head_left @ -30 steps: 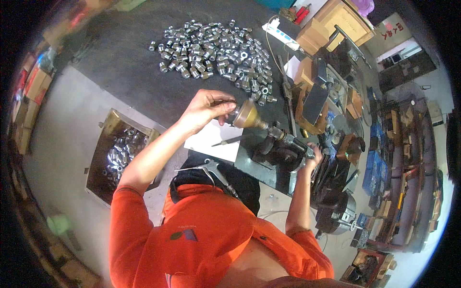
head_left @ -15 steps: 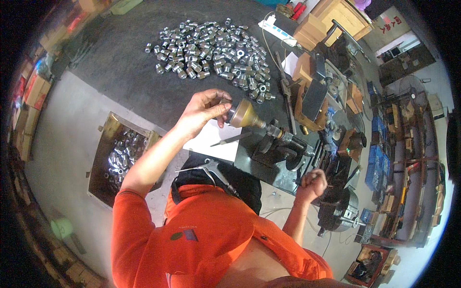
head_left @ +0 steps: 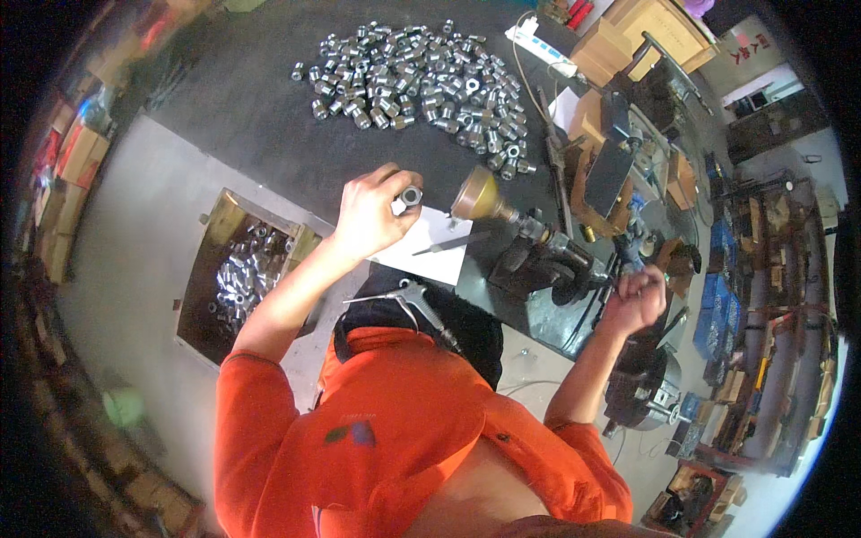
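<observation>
Between the fingers of my left hand (head_left: pixel 369 212) is a metal pipe fitting (head_left: pixel 410 196), its round open end showing. Just right of it, apart from the fitting, is the wide mouth of a yellowish-brown cone-shaped cup (head_left: pixel 480 195). The cup's narrow end joins a dark metal bench fixture (head_left: pixel 554 262). My right hand (head_left: pixel 635 300) is closed in a fist near the fixture's right end; what it grips is hidden. Below the cup, a dark slim tool (head_left: pixel 453 243) lies on a white sheet (head_left: pixel 439 263).
A large heap of metal fittings (head_left: pixel 413 81) covers the far part of the dark table. More fittings lie in a wooden box (head_left: pixel 193 291) at left. An air blow gun (head_left: pixel 421 308) rests at my lap. Cardboard boxes (head_left: pixel 601 54) and a power strip (head_left: pixel 541 47) stand far right.
My left hand has drawn back from the cone-shaped cup, and the fitting's end now shows in it. My right hand has moved up and to the right. The whole view has shifted slightly.
</observation>
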### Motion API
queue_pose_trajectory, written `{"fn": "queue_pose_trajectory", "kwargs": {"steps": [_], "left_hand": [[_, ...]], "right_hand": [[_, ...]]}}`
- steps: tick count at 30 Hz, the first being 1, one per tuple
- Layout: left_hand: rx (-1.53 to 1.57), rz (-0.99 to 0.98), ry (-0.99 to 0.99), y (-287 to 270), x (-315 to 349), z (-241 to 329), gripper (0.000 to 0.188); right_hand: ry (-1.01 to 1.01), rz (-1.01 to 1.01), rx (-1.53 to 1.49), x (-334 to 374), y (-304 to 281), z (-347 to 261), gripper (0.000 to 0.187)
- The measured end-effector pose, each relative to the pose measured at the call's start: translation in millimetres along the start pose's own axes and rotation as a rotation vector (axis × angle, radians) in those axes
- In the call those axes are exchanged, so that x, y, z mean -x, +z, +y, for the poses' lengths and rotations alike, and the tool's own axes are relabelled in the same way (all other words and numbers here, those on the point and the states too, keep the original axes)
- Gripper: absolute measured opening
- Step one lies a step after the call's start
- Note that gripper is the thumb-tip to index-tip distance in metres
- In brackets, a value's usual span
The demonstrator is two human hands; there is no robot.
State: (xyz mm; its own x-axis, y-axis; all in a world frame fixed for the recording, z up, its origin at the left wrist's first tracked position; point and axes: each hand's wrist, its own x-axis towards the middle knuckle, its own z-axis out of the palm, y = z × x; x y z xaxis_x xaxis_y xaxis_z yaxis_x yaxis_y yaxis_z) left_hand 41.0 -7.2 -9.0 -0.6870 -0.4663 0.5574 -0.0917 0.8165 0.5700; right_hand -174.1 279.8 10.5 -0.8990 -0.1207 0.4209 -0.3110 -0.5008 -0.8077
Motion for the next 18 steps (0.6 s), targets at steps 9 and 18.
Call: {"fn": "queue_pose_trajectory", "kwargs": {"steps": [9,18], "left_hand": [[-0.036,0.051,0.061,5,6,-5,0.021],[-0.271,0.027,-0.262,-53,56,-34,0.021]], "right_hand": [[0.334,0.161,0.111,78,-49,28,0.014],[0.335,0.248,0.136,30,-29,69,0.017]]}}
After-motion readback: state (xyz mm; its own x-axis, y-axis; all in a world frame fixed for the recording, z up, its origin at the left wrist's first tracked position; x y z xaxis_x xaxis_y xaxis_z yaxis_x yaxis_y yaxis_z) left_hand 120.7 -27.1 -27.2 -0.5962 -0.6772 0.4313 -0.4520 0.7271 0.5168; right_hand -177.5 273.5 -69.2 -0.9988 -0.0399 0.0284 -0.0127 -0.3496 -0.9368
